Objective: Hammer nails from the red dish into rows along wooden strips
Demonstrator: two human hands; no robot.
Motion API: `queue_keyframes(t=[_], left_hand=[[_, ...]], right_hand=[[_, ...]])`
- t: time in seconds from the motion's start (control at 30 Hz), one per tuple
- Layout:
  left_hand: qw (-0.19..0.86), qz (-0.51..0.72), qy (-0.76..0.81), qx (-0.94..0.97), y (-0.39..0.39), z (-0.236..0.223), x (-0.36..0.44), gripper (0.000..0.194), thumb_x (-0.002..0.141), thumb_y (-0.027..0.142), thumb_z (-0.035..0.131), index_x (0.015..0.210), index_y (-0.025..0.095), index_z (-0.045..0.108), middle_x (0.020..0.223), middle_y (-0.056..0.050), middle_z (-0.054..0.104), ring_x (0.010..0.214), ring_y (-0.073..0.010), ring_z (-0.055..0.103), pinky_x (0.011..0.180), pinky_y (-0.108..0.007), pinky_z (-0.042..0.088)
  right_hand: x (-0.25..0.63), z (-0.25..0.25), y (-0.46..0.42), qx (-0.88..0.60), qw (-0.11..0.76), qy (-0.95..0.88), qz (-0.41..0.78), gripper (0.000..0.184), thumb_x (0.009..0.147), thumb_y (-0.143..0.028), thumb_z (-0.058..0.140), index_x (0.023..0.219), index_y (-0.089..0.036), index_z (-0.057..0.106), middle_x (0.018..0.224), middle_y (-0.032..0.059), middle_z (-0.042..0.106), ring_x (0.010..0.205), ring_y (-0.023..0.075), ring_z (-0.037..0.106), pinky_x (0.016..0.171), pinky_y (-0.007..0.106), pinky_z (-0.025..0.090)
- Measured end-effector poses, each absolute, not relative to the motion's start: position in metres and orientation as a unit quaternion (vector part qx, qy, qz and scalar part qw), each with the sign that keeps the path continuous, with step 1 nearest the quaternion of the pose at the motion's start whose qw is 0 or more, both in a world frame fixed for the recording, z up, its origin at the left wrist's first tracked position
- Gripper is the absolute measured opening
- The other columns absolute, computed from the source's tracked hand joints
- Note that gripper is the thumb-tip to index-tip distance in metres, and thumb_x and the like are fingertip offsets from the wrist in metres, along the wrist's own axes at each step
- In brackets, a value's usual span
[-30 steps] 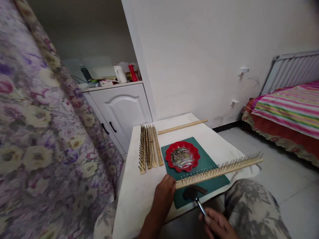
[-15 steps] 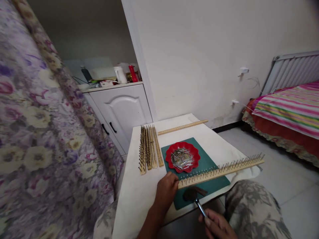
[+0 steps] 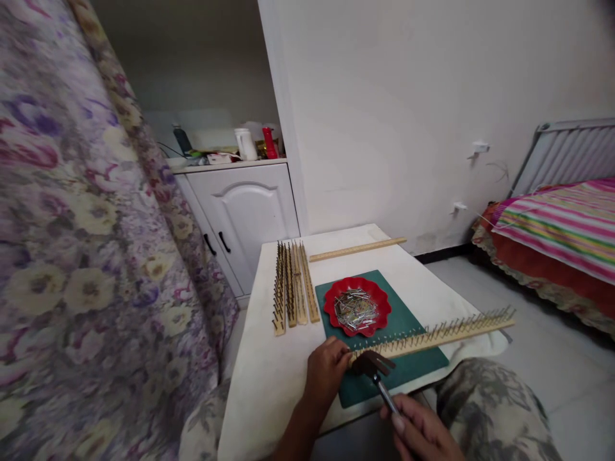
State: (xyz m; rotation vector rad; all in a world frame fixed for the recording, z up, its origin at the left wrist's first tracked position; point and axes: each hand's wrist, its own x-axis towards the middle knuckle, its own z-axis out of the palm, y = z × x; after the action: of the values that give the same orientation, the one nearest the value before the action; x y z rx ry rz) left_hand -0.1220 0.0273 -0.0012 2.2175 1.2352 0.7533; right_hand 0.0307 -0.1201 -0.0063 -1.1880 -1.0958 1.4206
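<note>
Left of the red bowl (image 3: 357, 306), nail-studded strips (image 3: 291, 288) are laid. Below it, the near strip's (image 3: 432, 339) end is pinched by the left hand (image 3: 328, 368); the hammer (image 3: 374, 365) is gripped by the right hand's (image 3: 420, 428) closed fingers.
</note>
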Motion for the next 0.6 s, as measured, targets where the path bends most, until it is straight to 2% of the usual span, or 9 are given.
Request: queue_keyframes(t=[0.13, 0.27, 0.5, 0.6], left_hand=[[0.243, 0.276, 0.458, 0.809, 0.026, -0.002, -0.122, 0.012, 0.075, 0.02, 0.052, 0.066, 0.018, 0.06, 0.065, 0.003, 0.051, 0.062, -0.011, 0.05, 0.058, -0.021, 0.031], [0.254, 0.293, 0.454, 0.802, 0.027, -0.006, -0.122, 0.011, 0.075, 0.021, 0.054, 0.065, 0.018, 0.06, 0.065, 0.003, 0.051, 0.063, -0.0109, 0.05, 0.059, -0.021, 0.032], [0.248, 0.292, 0.466, 0.798, 0.029, -0.013, -0.12, 0.022, 0.075, 0.022, 0.053, 0.055, 0.017, 0.046, 0.06, 0.004, 0.043, 0.057, -0.0096, 0.044, 0.054, -0.021, 0.028], [0.253, 0.292, 0.459, 0.8, 0.029, -0.013, -0.12, 0.02, 0.075, 0.023, 0.053, 0.057, 0.017, 0.047, 0.062, 0.004, 0.046, 0.06, -0.0102, 0.046, 0.056, -0.021, 0.03]], right_hand=[[0.028, 0.019, -0.104, -0.509, 0.484, -0.456, 0.546, 0.043, 0.082, -0.061, 0.046, 0.09, -0.018, 0.051, 0.045, -0.0108, 0.044, 0.031, 0.0048, 0.026, 0.032, 0.018, 0.015], [0.026, 0.024, -0.089, -0.521, 0.476, -0.474, 0.526, 0.038, 0.086, -0.055, 0.045, 0.093, -0.019, 0.05, 0.046, -0.0114, 0.045, 0.03, 0.0044, 0.029, 0.031, 0.016, 0.019], [0.019, 0.017, -0.081, -0.514, 0.465, -0.488, 0.531, 0.04, 0.084, -0.059, 0.044, 0.085, -0.019, 0.049, 0.044, -0.0118, 0.044, 0.028, 0.004, 0.027, 0.029, 0.015, 0.017], [0.019, 0.02, -0.082, -0.516, 0.469, -0.485, 0.528, 0.039, 0.084, -0.058, 0.045, 0.085, -0.019, 0.048, 0.044, -0.0121, 0.044, 0.028, 0.004, 0.027, 0.028, 0.015, 0.017]])
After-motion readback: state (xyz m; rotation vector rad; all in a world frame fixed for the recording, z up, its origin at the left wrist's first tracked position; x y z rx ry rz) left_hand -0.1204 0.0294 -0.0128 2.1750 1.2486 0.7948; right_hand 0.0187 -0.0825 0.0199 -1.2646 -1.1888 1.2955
